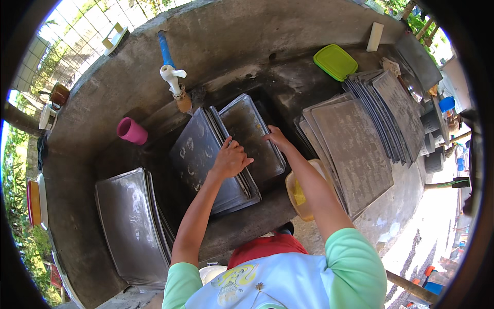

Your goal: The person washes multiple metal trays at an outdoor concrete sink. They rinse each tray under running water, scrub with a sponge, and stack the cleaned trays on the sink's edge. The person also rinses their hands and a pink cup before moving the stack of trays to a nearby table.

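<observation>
A metal baking tray (247, 127) with a raised rim and brownish stains leans inside the concrete sink basin. My right hand (277, 138) grips its right rim, thumb on the inner face. Just left of it, a stack of several metal trays (204, 158) stands tilted, its front sheet wet and spotted. My left hand (231, 158) rests over the upper right edges of that stack, thumb stretched out to the right and fingers loosely bent. Part of the stack is hidden behind my left hand and forearm.
A tap (171, 75) on a blue pipe rises behind the basin, near a pink cup (132, 131). Wet trays (127, 220) lean at left; more trays (351, 150) lean at right. A yellowish plastic container (295, 197) sits under my right forearm. A green lid (335, 61) lies behind.
</observation>
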Demonstrator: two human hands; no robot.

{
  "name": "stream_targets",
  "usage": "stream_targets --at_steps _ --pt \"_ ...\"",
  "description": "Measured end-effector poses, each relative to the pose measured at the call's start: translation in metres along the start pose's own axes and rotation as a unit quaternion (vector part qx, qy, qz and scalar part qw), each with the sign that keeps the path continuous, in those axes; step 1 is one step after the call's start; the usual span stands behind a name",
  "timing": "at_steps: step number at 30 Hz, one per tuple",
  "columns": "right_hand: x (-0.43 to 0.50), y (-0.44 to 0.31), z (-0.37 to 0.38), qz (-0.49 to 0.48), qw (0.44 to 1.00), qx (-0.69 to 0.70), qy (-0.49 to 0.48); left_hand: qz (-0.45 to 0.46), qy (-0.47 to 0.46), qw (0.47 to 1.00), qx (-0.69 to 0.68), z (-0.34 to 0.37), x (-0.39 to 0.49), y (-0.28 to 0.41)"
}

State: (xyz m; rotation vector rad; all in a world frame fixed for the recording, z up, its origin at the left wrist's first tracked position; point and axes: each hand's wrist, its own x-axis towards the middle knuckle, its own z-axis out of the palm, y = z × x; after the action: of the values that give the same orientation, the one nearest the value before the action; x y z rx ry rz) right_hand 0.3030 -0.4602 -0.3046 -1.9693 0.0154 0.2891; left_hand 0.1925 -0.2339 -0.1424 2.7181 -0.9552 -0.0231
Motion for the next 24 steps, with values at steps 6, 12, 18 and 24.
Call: stream_targets --at_steps 6,12,18,24 --pt "0.032 -0.013 0.028 0.168 0.961 -0.198 -0.096 -0.023 -0.018 0.999 0.015 0.005 -0.004 -0.008" --pt "-0.01 -0.031 -0.01 0.033 0.99 -0.132 0.023 -0.034 -0.075 0.996 0.023 0.011 0.006 -0.007" --pt "-0.197 -0.088 -0.165 -0.043 0.855 -0.285 0.431 -0.028 -0.064 0.997 0.023 0.016 0.008 -0.005" --pt "-0.348 0.061 -0.249 0.43 0.698 -0.039 0.571 -0.014 -0.063 0.997 0.033 0.024 0.014 -0.002"
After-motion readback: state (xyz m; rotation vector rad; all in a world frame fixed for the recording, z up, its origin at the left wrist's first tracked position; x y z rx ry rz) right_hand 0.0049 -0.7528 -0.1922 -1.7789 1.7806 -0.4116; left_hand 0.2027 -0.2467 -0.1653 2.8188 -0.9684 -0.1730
